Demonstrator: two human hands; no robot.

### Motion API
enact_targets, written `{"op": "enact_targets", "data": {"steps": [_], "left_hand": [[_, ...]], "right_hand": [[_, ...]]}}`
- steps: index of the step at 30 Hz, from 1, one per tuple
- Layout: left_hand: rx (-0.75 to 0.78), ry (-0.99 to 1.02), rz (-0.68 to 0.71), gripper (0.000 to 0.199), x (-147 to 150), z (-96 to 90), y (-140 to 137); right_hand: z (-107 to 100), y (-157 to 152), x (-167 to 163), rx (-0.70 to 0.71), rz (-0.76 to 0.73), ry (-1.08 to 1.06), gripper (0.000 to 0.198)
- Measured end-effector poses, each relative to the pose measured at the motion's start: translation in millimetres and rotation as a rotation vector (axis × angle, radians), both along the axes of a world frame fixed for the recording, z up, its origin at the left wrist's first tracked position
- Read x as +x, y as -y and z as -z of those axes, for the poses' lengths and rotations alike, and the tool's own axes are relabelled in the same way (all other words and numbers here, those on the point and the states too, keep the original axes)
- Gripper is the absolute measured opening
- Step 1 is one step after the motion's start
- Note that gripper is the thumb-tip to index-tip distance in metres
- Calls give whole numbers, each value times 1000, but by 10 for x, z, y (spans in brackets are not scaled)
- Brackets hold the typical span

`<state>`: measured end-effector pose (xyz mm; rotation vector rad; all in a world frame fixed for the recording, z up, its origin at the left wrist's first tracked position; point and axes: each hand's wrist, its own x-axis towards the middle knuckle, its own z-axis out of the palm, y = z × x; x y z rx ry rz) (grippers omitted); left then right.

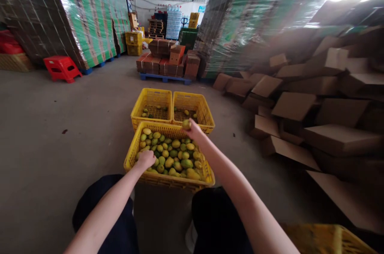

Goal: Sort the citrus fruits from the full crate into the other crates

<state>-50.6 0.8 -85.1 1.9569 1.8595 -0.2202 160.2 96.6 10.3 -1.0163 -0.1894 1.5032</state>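
Observation:
A yellow crate [129,157] full of yellow and green lemons [169,162] stands on the floor right in front of my knees. My right hand [195,131] is above its far edge, fingers closed around a yellow-green lemon [186,125]. On the left side of the pile, my left hand [146,159] is low over the fruit with its fingers curled in; whatever it holds is hidden. Behind the full crate are two more yellow crates, a left one [135,108] and a right one [207,114], each with a few lemons on its bottom.
Cardboard boxes [294,106] are heaped along the right. A blue pallet [165,78] with stacked cartons stands ahead. Tall wrapped stacks [93,18] rise on both sides, and a red stool [61,68] is at left. Another yellow crate [324,234] is at lower right.

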Motion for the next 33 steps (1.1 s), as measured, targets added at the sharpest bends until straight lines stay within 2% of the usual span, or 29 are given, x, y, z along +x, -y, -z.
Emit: {"op": "enact_targets", "data": {"steps": [3,5,8,10,12,15,18,20,23,28,33], "left_hand": [[-35,-14,-15,36,-54,23,-52],[-73,-32,-24,32,-81,57,-85],[-126,-61,-21,34,-74,139,-100],[-153,-73,-8,36,-31,215,-76],[-180,-81,6,37,30,301,-32],[-216,-85,15,37,104,427,7],[-236,-86,-2,36,106,545,-63],[-228,-87,-28,36,76,629,-172],[-176,-90,-70,36,37,765,-393],[-4,-69,-88,39,89,957,-941],[103,-27,-72,49,289,1103,-1546]], "right_hand": [[-323,-414,231,-28,100,145,33],[-340,-435,310,-30,110,217,19],[-111,-129,315,-39,28,274,8],[66,157,297,-63,-49,290,13],[139,394,311,-83,-108,305,17],[18,596,412,-38,-142,324,16],[-185,716,532,108,-95,306,11],[-260,807,574,145,-38,260,10],[-280,937,572,5,15,123,11],[-299,1031,542,-65,-84,-251,13],[-275,1028,640,-76,11,-280,8]]}}
